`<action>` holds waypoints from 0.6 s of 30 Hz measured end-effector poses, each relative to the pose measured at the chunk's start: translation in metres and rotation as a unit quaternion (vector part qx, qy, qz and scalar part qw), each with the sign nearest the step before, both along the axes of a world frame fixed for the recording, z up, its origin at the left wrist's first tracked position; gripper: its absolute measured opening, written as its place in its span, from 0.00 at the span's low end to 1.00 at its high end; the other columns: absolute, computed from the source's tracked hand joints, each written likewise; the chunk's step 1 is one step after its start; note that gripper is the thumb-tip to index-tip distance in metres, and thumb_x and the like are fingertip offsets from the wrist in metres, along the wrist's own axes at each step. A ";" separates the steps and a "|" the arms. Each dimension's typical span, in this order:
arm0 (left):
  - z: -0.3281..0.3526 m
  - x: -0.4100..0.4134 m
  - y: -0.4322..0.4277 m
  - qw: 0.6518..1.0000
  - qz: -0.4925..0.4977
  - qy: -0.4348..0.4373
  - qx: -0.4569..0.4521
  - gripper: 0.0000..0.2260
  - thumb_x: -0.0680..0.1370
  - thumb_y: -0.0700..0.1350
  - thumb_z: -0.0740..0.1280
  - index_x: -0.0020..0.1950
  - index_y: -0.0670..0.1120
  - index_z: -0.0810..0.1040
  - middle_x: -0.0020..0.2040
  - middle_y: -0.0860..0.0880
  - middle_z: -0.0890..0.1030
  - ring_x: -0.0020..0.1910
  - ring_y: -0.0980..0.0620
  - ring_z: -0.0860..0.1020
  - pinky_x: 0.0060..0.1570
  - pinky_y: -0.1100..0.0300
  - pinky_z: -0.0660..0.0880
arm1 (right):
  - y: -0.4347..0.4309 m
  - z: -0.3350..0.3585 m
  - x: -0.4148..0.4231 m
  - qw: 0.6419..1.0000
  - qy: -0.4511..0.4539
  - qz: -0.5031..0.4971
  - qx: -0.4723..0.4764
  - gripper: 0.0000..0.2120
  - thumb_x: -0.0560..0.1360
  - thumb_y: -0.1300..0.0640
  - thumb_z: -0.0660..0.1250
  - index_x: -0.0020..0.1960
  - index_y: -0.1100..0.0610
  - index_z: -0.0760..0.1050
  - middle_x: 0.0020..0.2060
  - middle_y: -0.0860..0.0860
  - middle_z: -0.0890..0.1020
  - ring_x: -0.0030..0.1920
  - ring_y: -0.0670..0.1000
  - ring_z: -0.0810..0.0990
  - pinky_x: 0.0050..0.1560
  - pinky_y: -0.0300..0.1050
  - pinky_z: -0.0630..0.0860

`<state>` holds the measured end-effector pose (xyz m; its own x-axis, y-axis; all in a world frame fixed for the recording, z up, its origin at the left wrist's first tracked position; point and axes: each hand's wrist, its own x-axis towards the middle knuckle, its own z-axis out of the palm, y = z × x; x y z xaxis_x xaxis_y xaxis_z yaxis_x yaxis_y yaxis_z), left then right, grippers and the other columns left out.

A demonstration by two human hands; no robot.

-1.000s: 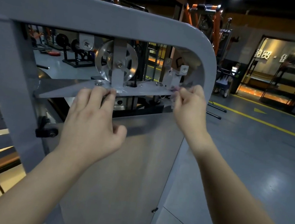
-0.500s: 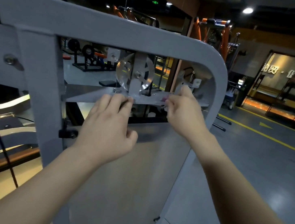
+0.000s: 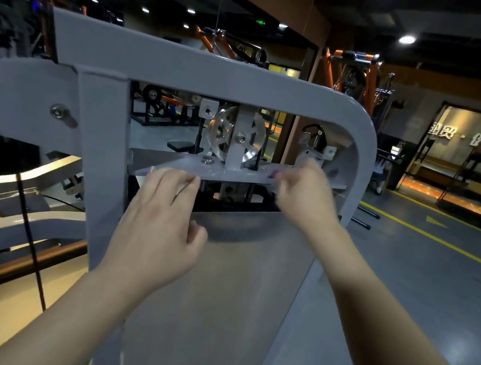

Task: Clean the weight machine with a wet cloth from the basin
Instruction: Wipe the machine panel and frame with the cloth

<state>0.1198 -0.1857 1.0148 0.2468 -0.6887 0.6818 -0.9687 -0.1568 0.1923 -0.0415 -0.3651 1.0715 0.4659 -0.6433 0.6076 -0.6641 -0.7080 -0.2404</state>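
Observation:
The grey weight machine frame (image 3: 188,63) fills the middle of the view, with a shiny pulley (image 3: 236,138) standing on a flat grey plate (image 3: 168,159) inside its top opening. Below the plate hangs a translucent cover panel (image 3: 233,289). My left hand (image 3: 158,232) reaches up in front of the panel, its fingertips hooked at the panel's top edge just under the plate. My right hand (image 3: 303,191) pinches the same clear edge at the plate's right end, fingers curled. No cloth or basin is in view.
A mirror wall (image 3: 6,149) with a wooden ledge runs along the left. Grey gym floor with a yellow line (image 3: 441,241) lies to the right. Orange machines (image 3: 350,74) and a lit doorway (image 3: 466,170) stand at the back.
The view has drawn back and shifted, so the machine's left post and bolt now show. Both hands stay at the panel's top edge; my left hand sits a little further left of the pulley.

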 end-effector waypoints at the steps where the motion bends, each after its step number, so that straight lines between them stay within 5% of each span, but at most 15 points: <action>1: -0.001 0.003 0.002 1.000 0.006 0.000 -0.005 0.28 0.74 0.44 0.69 0.73 0.39 0.73 0.67 0.47 0.71 0.73 0.46 0.63 0.78 0.45 0.60 | -0.007 0.003 -0.007 0.998 0.000 -0.057 0.013 0.13 0.81 0.62 0.62 0.55 0.55 0.86 0.55 0.57 0.75 0.57 0.62 0.76 0.60 0.53 0.75; 4: -0.002 0.010 0.002 1.000 0.016 0.006 -0.006 0.27 0.73 0.43 0.70 0.72 0.38 0.74 0.68 0.45 0.71 0.72 0.43 0.64 0.74 0.45 0.65 | 0.001 0.003 0.009 0.995 -0.019 -0.092 0.022 0.13 0.79 0.64 0.62 0.54 0.61 0.85 0.57 0.60 0.75 0.58 0.65 0.75 0.59 0.52 0.73; 8: -0.002 0.009 0.002 1.000 0.023 0.009 0.010 0.28 0.73 0.44 0.69 0.73 0.40 0.72 0.69 0.46 0.70 0.72 0.44 0.64 0.69 0.47 0.69 | 0.021 0.001 0.029 0.998 0.010 0.060 0.023 0.12 0.83 0.60 0.62 0.53 0.58 0.86 0.52 0.54 0.75 0.52 0.54 0.77 0.56 0.45 0.76; 11: -0.001 0.010 0.000 1.000 0.026 0.004 0.010 0.29 0.73 0.44 0.69 0.74 0.40 0.72 0.68 0.46 0.70 0.71 0.44 0.64 0.69 0.46 0.69 | -0.007 0.013 0.009 0.997 0.010 -0.014 0.071 0.11 0.81 0.59 0.63 0.46 0.55 0.84 0.47 0.54 0.81 0.44 0.55 0.82 0.46 0.44 0.78; 13: -0.001 0.012 0.000 1.000 0.026 0.002 0.004 0.29 0.72 0.44 0.68 0.74 0.41 0.73 0.68 0.47 0.71 0.70 0.44 0.65 0.68 0.48 0.70 | -0.023 0.015 0.000 0.993 0.001 -0.092 0.068 0.11 0.79 0.60 0.63 0.38 0.56 0.76 0.44 0.57 0.78 0.48 0.62 0.81 0.46 0.46 0.73; 18: -0.001 0.012 0.001 0.999 0.029 -0.013 0.002 0.32 0.70 0.47 0.66 0.74 0.40 0.73 0.67 0.47 0.72 0.69 0.44 0.67 0.67 0.50 0.70 | -0.011 0.015 0.020 0.995 0.032 -0.067 0.065 0.11 0.80 0.59 0.63 0.53 0.57 0.84 0.58 0.58 0.76 0.60 0.63 0.76 0.62 0.52 0.76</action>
